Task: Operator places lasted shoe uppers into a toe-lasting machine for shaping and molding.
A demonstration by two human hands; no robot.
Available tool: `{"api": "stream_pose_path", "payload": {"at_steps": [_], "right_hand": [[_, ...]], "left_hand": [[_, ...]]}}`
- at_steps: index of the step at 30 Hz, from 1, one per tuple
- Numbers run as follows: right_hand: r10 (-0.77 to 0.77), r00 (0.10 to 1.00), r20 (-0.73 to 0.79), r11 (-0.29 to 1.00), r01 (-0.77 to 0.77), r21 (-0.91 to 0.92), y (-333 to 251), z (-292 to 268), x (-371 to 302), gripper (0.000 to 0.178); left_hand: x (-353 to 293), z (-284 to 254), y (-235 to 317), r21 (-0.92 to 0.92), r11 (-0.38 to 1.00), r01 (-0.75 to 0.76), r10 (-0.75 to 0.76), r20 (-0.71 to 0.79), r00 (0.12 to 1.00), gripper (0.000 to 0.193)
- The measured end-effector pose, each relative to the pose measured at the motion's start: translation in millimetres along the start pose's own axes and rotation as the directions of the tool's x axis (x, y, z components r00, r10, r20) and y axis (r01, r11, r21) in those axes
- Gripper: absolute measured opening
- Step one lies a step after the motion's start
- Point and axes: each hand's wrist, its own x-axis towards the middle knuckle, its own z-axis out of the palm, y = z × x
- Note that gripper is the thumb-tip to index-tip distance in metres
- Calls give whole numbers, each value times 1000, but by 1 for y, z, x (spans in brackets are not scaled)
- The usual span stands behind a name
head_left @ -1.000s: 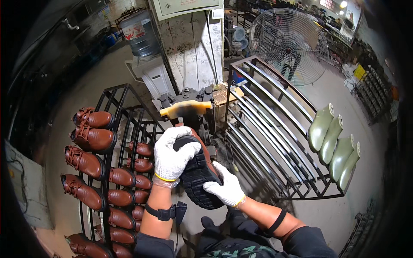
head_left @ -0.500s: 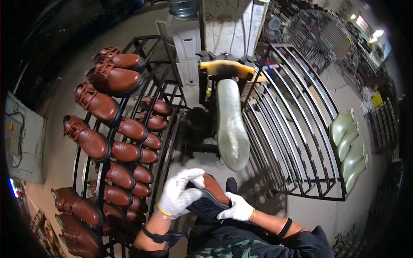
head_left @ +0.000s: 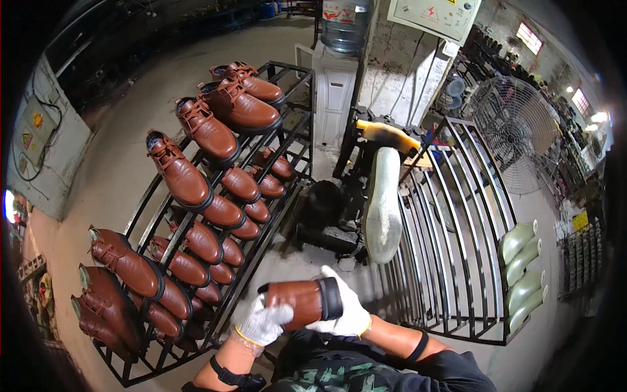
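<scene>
Motion blur softens the held shoe (head_left: 295, 303), which covers some fingers of the left grip (head_left: 261, 325) and the right grip (head_left: 354, 312); how many seems hard to judge. The upper edge cuts off the water bottle (head_left: 344, 31) and the electrical box (head_left: 428, 21), while the lower edge crops the dark shirt (head_left: 343, 374).

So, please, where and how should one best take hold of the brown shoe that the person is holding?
Probably by its black sole, coming from the right: the brown shoe is turned with its sole facing right, and that thick edge offers a broad hold. The right grip is on that side; the left grip could steady the brown upper from the left.
</scene>
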Motion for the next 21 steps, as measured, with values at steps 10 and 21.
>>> {"api": "stream_pose_path", "payload": {"at_steps": [10,21], "right_hand": [[-43,916,399,997,62,-36,-46,-29,76,108],[-147,986,80,989,147,11,-107,-51,117,70]], "left_hand": [[-46,109,149,671,729,-137,177,9,984,56],[-74,42,304,847,-509,155,722,322,612,15]]}}
